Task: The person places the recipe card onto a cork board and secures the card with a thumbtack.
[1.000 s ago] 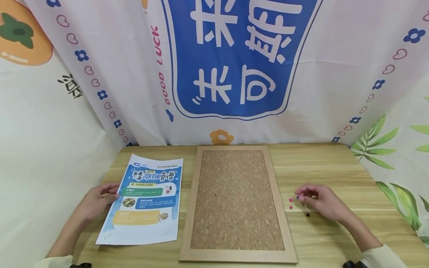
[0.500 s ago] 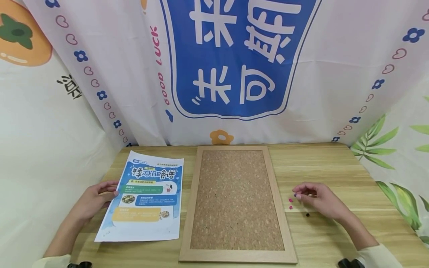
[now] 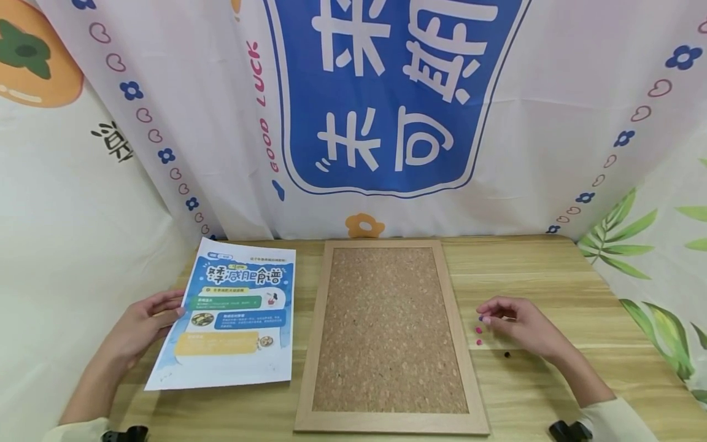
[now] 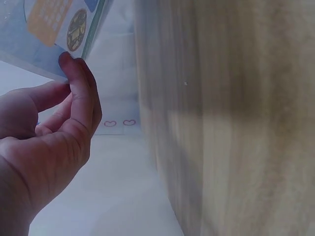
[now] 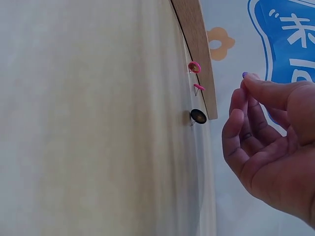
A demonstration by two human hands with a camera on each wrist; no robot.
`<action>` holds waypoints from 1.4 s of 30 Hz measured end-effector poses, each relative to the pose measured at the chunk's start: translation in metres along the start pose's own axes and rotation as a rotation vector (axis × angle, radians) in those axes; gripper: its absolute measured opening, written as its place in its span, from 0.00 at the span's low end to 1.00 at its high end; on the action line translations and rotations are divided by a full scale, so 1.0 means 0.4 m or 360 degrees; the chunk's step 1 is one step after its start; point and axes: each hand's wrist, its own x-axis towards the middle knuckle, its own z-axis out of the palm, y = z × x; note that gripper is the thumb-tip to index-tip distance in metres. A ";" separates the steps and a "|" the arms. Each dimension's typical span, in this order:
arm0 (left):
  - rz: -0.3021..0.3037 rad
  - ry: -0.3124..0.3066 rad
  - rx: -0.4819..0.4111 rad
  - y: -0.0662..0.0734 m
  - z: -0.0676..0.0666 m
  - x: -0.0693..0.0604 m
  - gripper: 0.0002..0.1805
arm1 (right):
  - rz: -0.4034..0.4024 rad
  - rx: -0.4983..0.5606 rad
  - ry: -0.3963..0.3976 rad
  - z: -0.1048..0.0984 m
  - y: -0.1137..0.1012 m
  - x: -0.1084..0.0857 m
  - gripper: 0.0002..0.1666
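Note:
My left hand pinches the left edge of a printed paper poster between thumb and fingers. The sheet is held above the table, left of a cork board in a wooden frame. My right hand pinches a small purple thumbtack between thumb and forefinger; most of the tack is hidden by the fingertips. Beneath and beside that hand, two pink thumbtacks and a black thumbtack lie on the table with their pins showing in the right wrist view.
The wooden table carries the cork board in its middle. Behind it hangs a white curtain with a blue printed badge. Another light cloth hangs along the left side.
The poster has risen and shifted to the left with my left hand. My right hand has moved slightly left with the purple tack, while board and loose tacks stay put.

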 end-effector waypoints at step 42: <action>0.0005 -0.0095 -0.0254 0.089 0.189 0.094 0.32 | 0.0049 0.0109 -0.0015 0.017 -0.029 0.049 0.18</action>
